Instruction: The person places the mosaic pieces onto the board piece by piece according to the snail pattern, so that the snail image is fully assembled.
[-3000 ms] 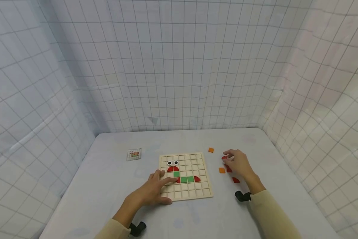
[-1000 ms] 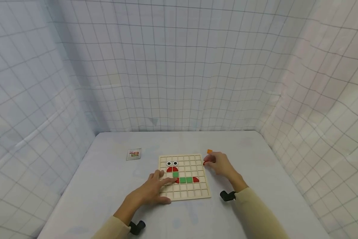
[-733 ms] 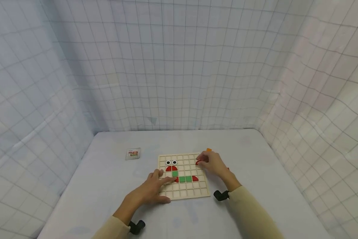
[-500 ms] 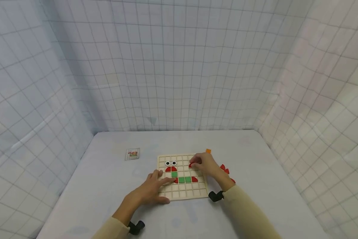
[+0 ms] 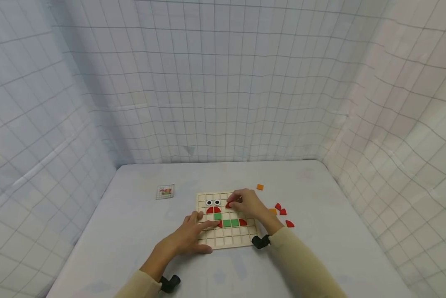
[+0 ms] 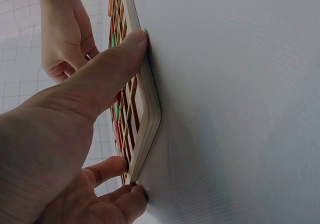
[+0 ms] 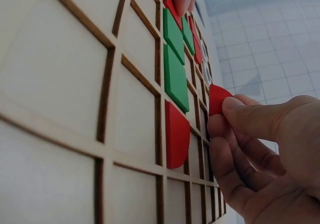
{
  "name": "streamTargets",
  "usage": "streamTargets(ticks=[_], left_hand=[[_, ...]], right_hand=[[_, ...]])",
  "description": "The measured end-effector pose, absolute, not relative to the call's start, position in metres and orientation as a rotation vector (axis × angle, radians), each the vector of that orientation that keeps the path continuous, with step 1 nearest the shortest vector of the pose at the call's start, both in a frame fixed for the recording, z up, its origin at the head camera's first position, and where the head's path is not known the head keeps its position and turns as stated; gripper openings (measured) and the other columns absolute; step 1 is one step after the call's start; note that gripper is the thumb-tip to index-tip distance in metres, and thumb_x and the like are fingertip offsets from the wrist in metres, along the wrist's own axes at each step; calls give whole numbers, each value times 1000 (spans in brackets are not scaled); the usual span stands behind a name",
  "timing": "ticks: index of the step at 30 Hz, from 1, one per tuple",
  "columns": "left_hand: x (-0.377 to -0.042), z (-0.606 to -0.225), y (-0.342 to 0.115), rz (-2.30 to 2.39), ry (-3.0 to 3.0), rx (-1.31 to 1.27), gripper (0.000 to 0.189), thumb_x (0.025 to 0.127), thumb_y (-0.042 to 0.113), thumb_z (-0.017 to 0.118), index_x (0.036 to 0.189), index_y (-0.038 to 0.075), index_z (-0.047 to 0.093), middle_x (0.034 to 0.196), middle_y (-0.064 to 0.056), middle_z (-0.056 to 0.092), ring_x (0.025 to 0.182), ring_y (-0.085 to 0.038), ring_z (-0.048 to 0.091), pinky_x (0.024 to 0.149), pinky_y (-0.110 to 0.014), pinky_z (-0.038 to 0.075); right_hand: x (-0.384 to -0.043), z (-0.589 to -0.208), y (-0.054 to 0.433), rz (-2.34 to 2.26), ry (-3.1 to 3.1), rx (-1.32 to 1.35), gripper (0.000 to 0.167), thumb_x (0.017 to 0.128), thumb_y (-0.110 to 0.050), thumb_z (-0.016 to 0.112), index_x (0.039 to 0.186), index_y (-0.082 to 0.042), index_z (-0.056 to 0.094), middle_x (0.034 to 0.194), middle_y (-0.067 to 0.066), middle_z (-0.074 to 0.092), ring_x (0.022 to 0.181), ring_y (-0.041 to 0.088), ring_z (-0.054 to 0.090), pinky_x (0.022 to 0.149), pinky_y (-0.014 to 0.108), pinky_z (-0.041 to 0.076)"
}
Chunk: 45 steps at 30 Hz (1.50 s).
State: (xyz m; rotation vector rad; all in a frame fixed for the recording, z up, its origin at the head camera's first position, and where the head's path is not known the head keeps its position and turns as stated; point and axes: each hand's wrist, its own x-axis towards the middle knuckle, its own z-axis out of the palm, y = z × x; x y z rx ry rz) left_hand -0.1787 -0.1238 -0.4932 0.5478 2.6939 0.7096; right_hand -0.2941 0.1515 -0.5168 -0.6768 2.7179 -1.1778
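Observation:
My left hand [image 5: 186,237] holds the near left corner of a pale wooden grid board [image 5: 228,241]. In the left wrist view, its thumb presses the board's near edge while other fingers bend at the left edge. One straight finger reaches onto a red tile in the grid. Over the board's upper middle, my right hand [image 5: 248,203] pinches a red quarter-circle tile [image 7: 218,98] between thumb and fingers. Set in the grid are two eye discs [image 5: 213,203], several green square tiles [image 7: 175,79] and several red quarter-circles [image 7: 176,136].
On the table right of the board lie several loose red quarter-circles [image 5: 290,224]. An orange square [image 5: 260,187] lies beyond the board's far right corner, another [image 5: 273,211] beside the right forearm. A small picture card [image 5: 165,192] lies back left. Grid-patterned curtains [image 5: 223,103] surround the table.
My right hand has moved left from the loose tiles to above the board, bringing a red quarter-circle with it. The left hand has stayed at the board's corner.

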Motion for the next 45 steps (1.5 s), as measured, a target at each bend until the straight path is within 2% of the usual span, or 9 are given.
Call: streamTargets(ticks=[13, 24, 32, 36, 45], left_hand=[[-178, -494, -125, 717, 2697, 561, 84, 91, 44, 102, 166, 35, 65, 172, -29, 44, 152, -48, 46, 119, -74, 53], [-180, -497, -125, 707, 2702, 574, 85, 92, 45, 100, 168, 37, 63, 171, -28, 44, 152, -48, 46, 118, -74, 53], [-178, -496, -124, 707, 2695, 545, 84, 93, 45, 100, 168, 36, 63, 178, -31, 40, 158, -51, 44, 120, -76, 52], [-177, -494, -124, 712, 2694, 548, 84, 93, 45, 100, 168, 36, 63, 176, -30, 41, 157, -51, 45, 119, -76, 52], [-177, -492, -124, 716, 2698, 599, 86, 93, 44, 100, 169, 34, 62, 170, -29, 43, 152, -49, 46, 118, -76, 51]], right_hand=[[-296, -517, 139, -1143, 2694, -702, 8, 111, -14, 81, 112, -19, 87, 112, -1, 83, 102, 14, 72, 102, 45, 65], [-298, -513, 137, -1136, 2691, -701, 5, 110, -13, 82, 112, -15, 87, 107, -2, 83, 98, 13, 70, 101, 44, 65], [-299, -512, 138, -1056, 2679, -726, 5, 109, -17, 85, 107, -15, 89, 100, -5, 83, 89, 9, 67, 92, 34, 61], [-298, -512, 138, -1031, 2687, -741, 6, 109, -17, 85, 105, -17, 90, 100, -5, 84, 89, 6, 68, 90, 32, 61], [-295, -511, 136, -1021, 2711, -694, 8, 108, -15, 86, 103, -18, 91, 102, -3, 84, 92, 9, 69, 93, 39, 62]])
